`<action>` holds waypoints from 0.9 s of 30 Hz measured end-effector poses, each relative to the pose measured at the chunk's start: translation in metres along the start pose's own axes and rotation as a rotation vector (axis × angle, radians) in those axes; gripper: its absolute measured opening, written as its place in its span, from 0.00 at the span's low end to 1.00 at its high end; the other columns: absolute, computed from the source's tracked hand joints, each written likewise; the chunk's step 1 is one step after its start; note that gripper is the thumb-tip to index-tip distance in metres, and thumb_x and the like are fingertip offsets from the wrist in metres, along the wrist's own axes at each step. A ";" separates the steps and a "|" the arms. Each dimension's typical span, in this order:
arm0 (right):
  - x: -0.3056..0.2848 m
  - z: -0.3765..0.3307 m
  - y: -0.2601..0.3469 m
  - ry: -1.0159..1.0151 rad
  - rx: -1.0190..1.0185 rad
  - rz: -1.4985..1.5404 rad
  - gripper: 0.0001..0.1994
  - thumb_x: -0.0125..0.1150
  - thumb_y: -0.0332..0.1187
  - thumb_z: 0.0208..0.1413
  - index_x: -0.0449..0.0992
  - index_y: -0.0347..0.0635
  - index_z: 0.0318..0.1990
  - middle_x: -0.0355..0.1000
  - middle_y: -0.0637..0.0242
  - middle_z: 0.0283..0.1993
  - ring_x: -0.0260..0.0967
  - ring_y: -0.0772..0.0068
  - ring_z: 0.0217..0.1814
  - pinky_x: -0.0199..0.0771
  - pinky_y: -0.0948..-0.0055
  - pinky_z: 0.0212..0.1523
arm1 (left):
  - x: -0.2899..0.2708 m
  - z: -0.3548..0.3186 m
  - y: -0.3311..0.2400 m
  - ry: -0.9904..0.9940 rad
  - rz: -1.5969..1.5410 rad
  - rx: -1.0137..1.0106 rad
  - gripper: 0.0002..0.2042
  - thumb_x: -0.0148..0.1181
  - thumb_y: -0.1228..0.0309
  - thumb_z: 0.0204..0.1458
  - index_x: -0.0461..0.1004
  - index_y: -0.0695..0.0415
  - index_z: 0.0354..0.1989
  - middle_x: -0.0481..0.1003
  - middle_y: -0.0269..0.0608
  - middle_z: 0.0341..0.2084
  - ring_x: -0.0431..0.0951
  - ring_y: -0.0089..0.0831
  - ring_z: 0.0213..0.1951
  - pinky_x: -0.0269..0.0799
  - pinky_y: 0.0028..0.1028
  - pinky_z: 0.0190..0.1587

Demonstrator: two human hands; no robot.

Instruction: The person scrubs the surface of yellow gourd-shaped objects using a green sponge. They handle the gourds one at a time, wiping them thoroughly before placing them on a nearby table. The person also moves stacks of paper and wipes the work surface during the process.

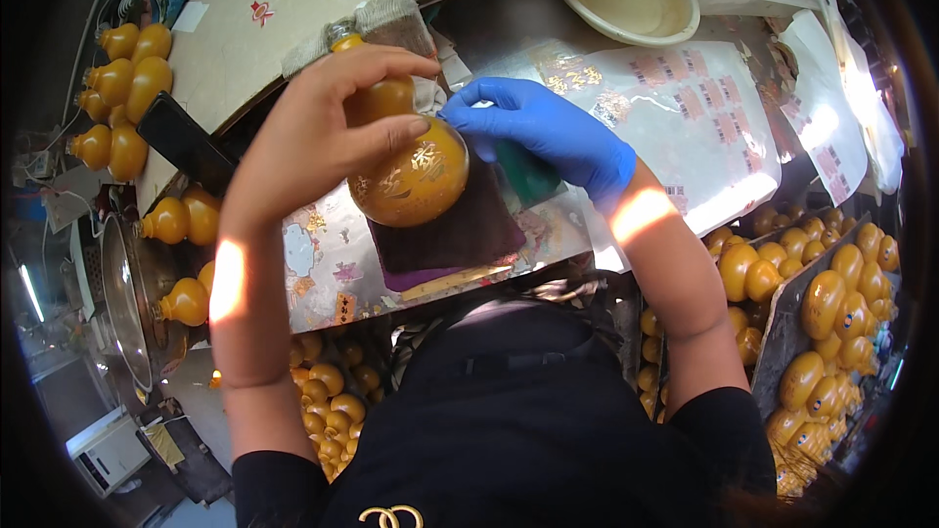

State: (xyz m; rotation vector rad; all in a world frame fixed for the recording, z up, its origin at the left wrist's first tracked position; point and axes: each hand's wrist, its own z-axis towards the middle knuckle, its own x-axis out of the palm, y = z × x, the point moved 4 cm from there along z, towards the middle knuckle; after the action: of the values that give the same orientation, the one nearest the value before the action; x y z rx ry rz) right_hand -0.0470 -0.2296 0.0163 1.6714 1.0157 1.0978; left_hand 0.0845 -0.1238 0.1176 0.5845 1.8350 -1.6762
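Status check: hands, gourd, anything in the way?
Left hand bare, gripping gourd over dark cloth. Right hand, blue glove, fingertips at gourd's side. Foil sheets beneath; nothing in the way.

desk [293,0]: pale curved top, upper left of the scene
basin [626,0]: cream, round, right of the desk
sheets [704,117]: shiny foil with gold marks, below the basin, right of the desk
pot [122,293]: steel, round, below the desk's left end
floor [59,401]: grey, below the pot
light: bright glare at the far right, well away from the desk
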 end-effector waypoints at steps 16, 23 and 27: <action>-0.007 -0.053 -0.021 -0.220 0.092 0.177 0.15 0.55 0.41 0.58 0.75 0.42 0.47 0.63 0.74 0.21 0.56 0.87 0.18 0.54 0.87 0.18 | 0.002 0.043 0.017 0.432 0.177 -0.134 0.15 0.69 0.68 0.42 0.79 0.65 0.36 0.77 0.45 0.34 0.76 0.32 0.38 0.70 0.26 0.44; -0.011 -0.056 -0.020 -0.225 0.123 0.163 0.15 0.59 0.43 0.56 0.76 0.43 0.44 0.65 0.73 0.23 0.60 0.85 0.23 0.58 0.85 0.23 | 0.001 0.043 0.016 0.441 0.207 -0.153 0.16 0.70 0.67 0.41 0.79 0.64 0.36 0.77 0.45 0.34 0.77 0.33 0.38 0.71 0.27 0.44; -0.013 -0.057 -0.024 -0.220 0.120 0.186 0.15 0.60 0.44 0.55 0.77 0.43 0.42 0.67 0.73 0.24 0.62 0.85 0.25 0.61 0.83 0.27 | 0.001 0.044 0.014 0.444 0.243 -0.134 0.15 0.69 0.67 0.41 0.80 0.64 0.35 0.77 0.46 0.35 0.77 0.34 0.38 0.71 0.27 0.44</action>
State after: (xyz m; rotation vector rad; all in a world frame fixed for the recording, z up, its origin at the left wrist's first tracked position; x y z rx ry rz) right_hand -0.1087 -0.2219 0.0038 1.9670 0.8107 0.9592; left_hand 0.0985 -0.1660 0.1050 1.1428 2.0571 -1.3244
